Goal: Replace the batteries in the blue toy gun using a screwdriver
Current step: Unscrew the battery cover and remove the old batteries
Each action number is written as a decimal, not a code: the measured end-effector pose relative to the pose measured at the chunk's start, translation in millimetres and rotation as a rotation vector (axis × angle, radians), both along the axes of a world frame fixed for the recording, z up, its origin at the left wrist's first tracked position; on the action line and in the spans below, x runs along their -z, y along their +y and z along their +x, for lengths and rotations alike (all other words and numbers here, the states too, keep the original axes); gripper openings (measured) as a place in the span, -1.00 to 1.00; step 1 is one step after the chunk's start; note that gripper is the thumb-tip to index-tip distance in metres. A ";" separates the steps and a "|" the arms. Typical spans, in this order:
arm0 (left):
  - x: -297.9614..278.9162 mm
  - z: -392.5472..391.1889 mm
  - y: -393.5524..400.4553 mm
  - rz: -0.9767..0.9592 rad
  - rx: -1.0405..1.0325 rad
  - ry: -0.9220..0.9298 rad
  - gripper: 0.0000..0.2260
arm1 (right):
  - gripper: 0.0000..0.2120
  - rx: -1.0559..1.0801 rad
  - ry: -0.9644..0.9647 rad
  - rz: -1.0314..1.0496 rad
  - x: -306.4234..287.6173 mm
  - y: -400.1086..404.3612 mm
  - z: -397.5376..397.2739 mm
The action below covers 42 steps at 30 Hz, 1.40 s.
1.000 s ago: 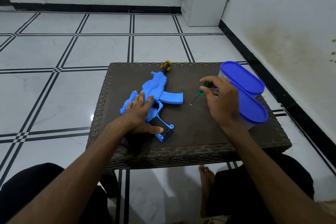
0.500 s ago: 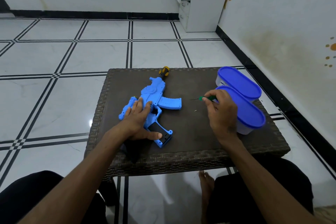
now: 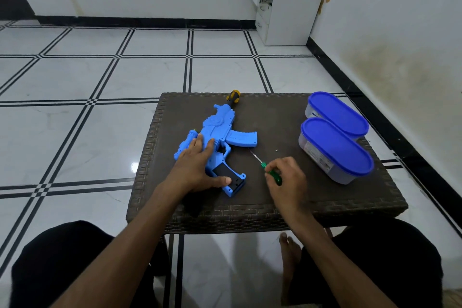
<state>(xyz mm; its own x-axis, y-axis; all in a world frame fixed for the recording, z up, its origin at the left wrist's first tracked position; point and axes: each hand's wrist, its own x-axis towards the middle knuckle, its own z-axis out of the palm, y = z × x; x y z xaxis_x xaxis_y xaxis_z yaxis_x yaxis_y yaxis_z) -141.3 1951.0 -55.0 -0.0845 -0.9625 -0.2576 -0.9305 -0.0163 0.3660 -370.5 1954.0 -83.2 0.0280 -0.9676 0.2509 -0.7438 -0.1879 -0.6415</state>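
The blue toy gun (image 3: 220, 137) is lying flat on the dark woven table (image 3: 350, 197), left of centre, its yellow-tipped muzzle pointing to the far edge and its grip toward the person sitting at the near side. The left hand (image 3: 197, 167) is resting spread across the body of the toy, fingers straight and pressing down, thumb lying along the grip beside a dark rectangular panel (image 3: 223, 172) that I take to be the battery compartment; whether its cover is on or off I cannot tell from here.

The right hand (image 3: 285, 180) is curling round the green handle of a small screwdriver (image 3: 265, 166), pinching it, with the thin shaft angling up and left toward the magazine. The tip is hanging just beside the toy, not touching it.

To my eye this is the screw-working step, with the tool being brought to the grip. The next move calls for swinging the tip down and over to the screw on that dark panel, seating it squarely, and keeping the flat hand firm so the toy is not skidding on the weave.

A tiny pale speck (image 3: 276, 150) is lying on the table right of the shaft, possibly a loose screw, though it is too small to say. Two blue-lidded containers (image 3: 335, 142) are standing side by side at the right, well apart from the toy. Nothing is standing between the tool and the grip; only the thumb is crowding the panel. A white drawer unit (image 3: 287, 5) is standing against the far wall.
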 end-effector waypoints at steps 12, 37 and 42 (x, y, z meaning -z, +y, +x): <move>-5.6 3.2 14.1 -0.148 -0.023 -0.223 -0.01 | -0.93 -0.029 -0.055 0.036 -24.0 16.4 24.5; -28.8 -16.9 25.1 -0.143 -0.051 -0.407 -0.07 | -0.75 -0.059 -0.227 0.817 -53.5 -10.7 48.3; -28.2 -17.3 22.9 -0.130 -0.039 -0.418 -0.06 | -0.63 -0.043 -0.289 0.895 -74.5 -11.3 28.9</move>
